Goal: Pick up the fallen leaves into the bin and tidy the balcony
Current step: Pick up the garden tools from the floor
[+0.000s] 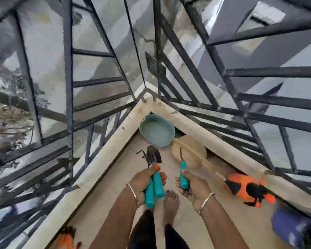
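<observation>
Two tools (154, 186) gripped in your left hand (142, 182), third tool (183, 177) held upright in your right hand (194, 187), both forearms reaching forward.

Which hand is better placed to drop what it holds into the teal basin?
Probably the left hand: its two teal-handled tools point straight at the teal basin; the right hand, with one tool, faces the beige object.

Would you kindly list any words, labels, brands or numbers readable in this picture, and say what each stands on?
None can be read. The teal handles, the basin, the orange glove and the blue tub show no legible marks; the picture is blurred.
</observation>
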